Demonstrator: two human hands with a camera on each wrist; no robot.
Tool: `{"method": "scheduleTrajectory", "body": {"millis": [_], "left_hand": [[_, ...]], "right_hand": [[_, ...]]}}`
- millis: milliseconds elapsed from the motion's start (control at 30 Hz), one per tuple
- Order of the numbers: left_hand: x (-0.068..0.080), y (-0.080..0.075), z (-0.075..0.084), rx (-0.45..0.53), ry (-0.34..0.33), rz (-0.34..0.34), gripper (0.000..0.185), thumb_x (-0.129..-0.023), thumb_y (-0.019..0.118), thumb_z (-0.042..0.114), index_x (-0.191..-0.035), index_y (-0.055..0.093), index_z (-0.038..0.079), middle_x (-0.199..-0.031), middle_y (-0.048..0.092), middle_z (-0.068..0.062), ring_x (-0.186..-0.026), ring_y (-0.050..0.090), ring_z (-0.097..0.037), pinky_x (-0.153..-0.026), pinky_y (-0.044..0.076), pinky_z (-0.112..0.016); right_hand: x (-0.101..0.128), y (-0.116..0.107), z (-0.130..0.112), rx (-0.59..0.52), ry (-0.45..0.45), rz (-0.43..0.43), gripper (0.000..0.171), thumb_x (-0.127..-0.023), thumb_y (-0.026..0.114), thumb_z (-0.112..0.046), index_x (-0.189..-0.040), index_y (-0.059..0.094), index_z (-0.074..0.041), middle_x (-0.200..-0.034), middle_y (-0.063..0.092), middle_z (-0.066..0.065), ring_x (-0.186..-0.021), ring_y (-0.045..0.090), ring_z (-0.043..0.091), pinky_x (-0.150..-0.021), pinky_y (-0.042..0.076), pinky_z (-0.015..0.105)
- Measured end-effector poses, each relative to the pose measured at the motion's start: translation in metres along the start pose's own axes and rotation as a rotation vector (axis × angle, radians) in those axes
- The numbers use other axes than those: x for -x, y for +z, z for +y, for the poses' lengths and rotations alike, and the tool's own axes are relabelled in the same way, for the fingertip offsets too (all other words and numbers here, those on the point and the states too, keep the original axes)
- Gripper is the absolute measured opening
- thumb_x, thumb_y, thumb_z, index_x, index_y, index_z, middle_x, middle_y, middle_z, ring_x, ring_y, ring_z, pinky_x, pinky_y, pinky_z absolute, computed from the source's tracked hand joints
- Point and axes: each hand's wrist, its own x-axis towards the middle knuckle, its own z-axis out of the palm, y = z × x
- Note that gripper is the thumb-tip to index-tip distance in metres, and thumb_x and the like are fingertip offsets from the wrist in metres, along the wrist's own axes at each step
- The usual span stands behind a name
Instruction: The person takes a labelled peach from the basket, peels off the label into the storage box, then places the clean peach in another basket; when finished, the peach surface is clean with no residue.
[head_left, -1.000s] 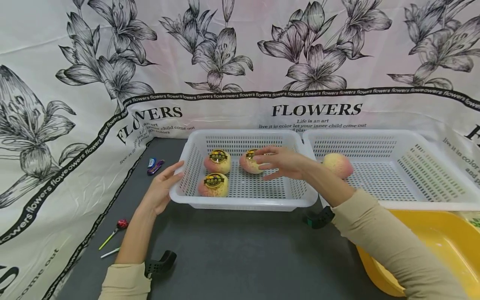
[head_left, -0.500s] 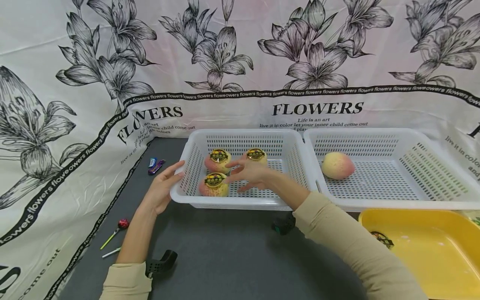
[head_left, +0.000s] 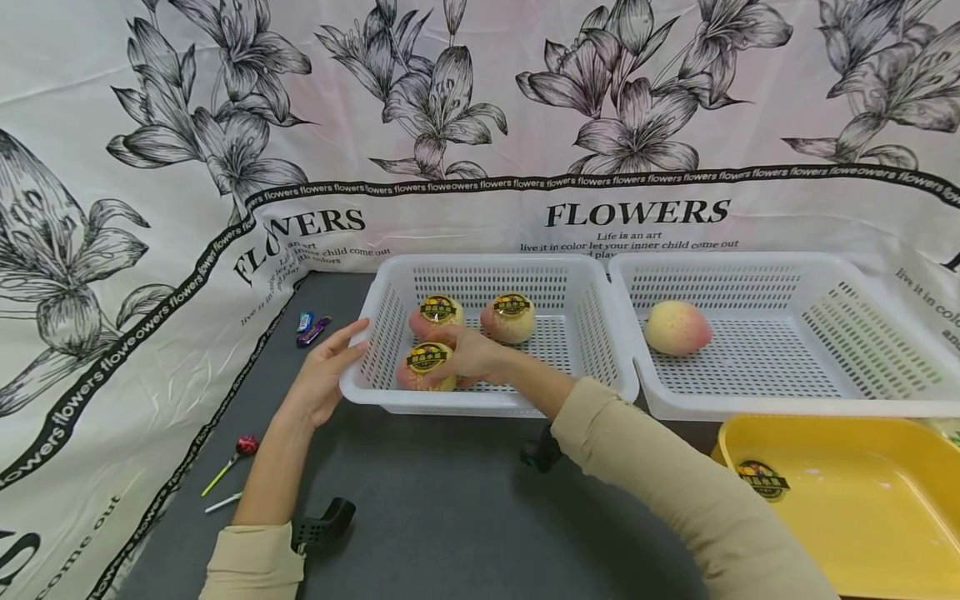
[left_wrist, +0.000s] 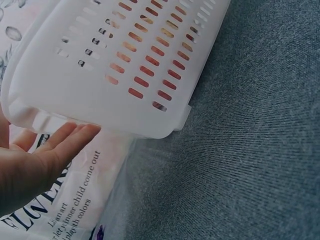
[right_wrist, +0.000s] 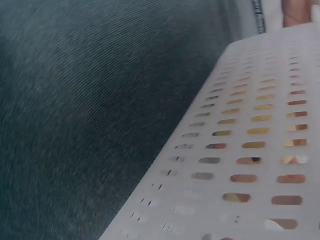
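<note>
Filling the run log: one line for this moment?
left hand: steadies left basket | right hand: grips front stickered peach | right basket: one plain peach

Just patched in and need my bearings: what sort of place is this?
Probably a staged tabletop sorting setup, not a shop: a floral "FLOWERS" backdrop cloth, a grey-covered table, and two white slotted baskets holding stickered peaches.

Far right we see a second white basket [head_left: 862,392] holding one unlabelled peach [head_left: 677,327]; near right a yellow tub [head_left: 885,508]; on the left, candies [head_left: 311,327] and lollipops [head_left: 228,467] on the grey table [head_left: 450,517]
</note>
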Motion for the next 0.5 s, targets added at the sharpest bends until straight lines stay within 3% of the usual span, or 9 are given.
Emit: {"method": "scheduleTrajectory", "body": {"millis": [233, 500], "left_hand": [[0.0017, 0.0011, 0.0029, 0.005, -0.005, 0.008, 0.053, -0.101, 0.05, 0.019, -0.149, 0.032, 0.013, -0.151, 0.029, -0.012, -0.123, 0.041, -0.028, -0.08, 0.05, -0.029], [0.0009, 0.0014, 0.002, 0.019, -0.006, -0.002, 0.052, -0.101, 0.049, 0.018, -0.15, 0.031, 0.01, -0.151, 0.029, -0.013, -0.122, 0.042, -0.026, -0.081, 0.049, -0.029]], "right_hand": [[-0.0025, 0.0017, -0.0007, 0.096, -0.019, 0.042, 0.063, -0.077, 0.079, -0.003, -0.132, 0.051, -0.012, -0.114, 0.054, 0.008, -0.083, 0.053, 0.022, -0.06, 0.041, 0.036], [0.0056, -0.0038, -0.0027, 0.021, -0.074, 0.094, 0.073, -0.075, 0.081, -0.004, -0.139, 0.046, -0.011, -0.114, 0.059, 0.009, -0.089, 0.06, 0.019, -0.074, 0.053, 0.038]]}}
